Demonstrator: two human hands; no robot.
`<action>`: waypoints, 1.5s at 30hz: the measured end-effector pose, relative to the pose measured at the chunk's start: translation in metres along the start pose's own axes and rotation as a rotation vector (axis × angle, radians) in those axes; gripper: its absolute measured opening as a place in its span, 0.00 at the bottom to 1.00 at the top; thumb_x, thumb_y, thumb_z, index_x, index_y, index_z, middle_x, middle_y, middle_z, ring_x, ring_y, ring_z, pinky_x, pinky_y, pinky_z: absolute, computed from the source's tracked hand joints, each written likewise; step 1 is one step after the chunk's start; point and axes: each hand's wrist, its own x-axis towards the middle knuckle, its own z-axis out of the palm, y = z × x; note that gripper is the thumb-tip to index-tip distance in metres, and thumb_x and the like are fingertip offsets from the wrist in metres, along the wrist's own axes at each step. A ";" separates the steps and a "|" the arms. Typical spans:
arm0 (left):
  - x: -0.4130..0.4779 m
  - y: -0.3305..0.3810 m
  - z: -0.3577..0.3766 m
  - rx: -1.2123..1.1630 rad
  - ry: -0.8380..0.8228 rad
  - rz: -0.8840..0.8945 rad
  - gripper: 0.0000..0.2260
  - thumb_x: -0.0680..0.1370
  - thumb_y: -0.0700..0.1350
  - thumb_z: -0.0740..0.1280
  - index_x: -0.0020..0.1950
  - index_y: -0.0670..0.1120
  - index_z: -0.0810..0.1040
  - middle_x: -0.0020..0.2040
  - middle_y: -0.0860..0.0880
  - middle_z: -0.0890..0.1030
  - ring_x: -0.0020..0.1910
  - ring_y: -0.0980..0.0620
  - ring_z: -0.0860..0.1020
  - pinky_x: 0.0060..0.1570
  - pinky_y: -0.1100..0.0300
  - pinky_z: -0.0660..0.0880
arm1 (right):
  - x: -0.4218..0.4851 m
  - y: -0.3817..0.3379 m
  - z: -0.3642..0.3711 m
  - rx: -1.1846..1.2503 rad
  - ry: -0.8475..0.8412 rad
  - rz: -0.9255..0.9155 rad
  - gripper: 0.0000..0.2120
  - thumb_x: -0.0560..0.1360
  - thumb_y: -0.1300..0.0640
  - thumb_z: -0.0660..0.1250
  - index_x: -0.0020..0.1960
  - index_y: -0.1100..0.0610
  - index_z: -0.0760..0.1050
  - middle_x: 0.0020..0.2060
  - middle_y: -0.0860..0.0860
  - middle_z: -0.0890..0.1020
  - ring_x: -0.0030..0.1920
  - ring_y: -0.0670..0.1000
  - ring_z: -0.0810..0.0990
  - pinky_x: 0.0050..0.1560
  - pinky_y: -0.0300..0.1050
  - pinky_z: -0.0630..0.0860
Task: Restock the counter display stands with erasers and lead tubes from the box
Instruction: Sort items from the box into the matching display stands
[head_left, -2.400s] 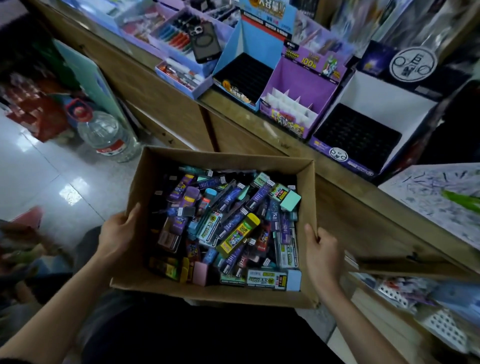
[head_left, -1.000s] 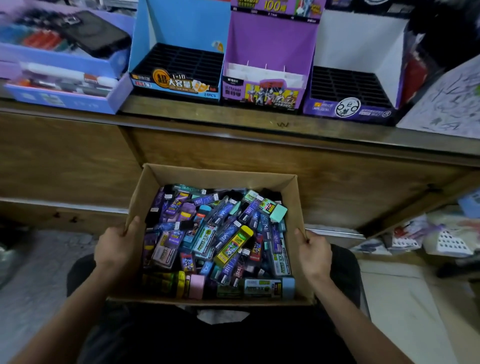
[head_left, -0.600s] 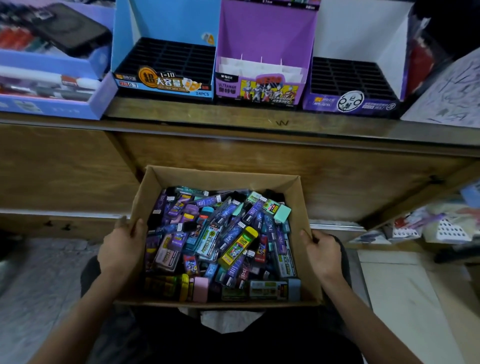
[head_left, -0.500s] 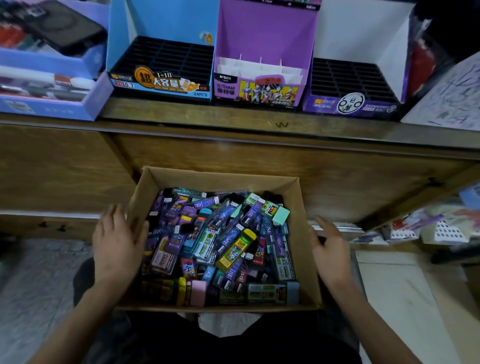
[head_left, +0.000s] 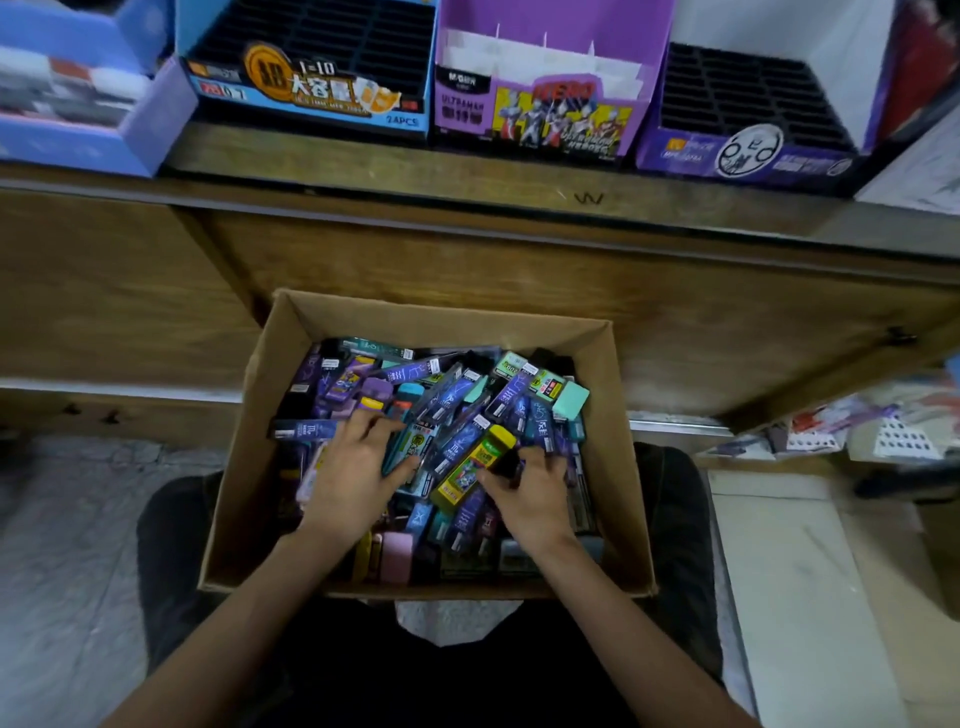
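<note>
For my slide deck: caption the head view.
Left hand and right hand reach into the cardboard box of stationery below the display stands.

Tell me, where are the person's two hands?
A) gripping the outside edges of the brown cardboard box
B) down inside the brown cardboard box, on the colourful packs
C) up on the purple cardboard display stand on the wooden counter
B: the left hand and the right hand both reach inside the brown cardboard box, lying on the heap of colourful packs.

The box (head_left: 244, 483) sits on your lap (head_left: 171, 545), before the counter (head_left: 363, 176). On that counter the left stand (head_left: 311, 93), middle stand (head_left: 540, 119) and right stand (head_left: 748, 156) sit side by side.
</note>
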 end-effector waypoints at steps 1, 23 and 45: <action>0.002 0.001 0.002 -0.004 0.018 -0.007 0.20 0.75 0.48 0.69 0.63 0.41 0.74 0.59 0.41 0.72 0.59 0.41 0.69 0.60 0.52 0.66 | 0.001 -0.001 0.002 0.018 0.006 0.000 0.30 0.72 0.44 0.69 0.67 0.57 0.65 0.62 0.57 0.63 0.62 0.62 0.69 0.65 0.52 0.68; 0.011 -0.043 -0.018 0.038 -0.138 0.227 0.23 0.71 0.43 0.74 0.63 0.35 0.75 0.67 0.40 0.71 0.66 0.41 0.71 0.67 0.49 0.66 | 0.000 -0.012 -0.007 0.463 -0.206 0.030 0.17 0.71 0.63 0.72 0.56 0.53 0.71 0.44 0.45 0.74 0.49 0.50 0.75 0.51 0.41 0.72; 0.051 -0.044 -0.014 -0.018 -0.191 -0.194 0.24 0.72 0.53 0.72 0.66 0.47 0.73 0.61 0.40 0.66 0.64 0.39 0.65 0.63 0.49 0.64 | -0.008 -0.017 0.013 0.250 -0.089 -0.042 0.12 0.75 0.54 0.68 0.50 0.56 0.66 0.37 0.45 0.71 0.42 0.51 0.74 0.39 0.41 0.70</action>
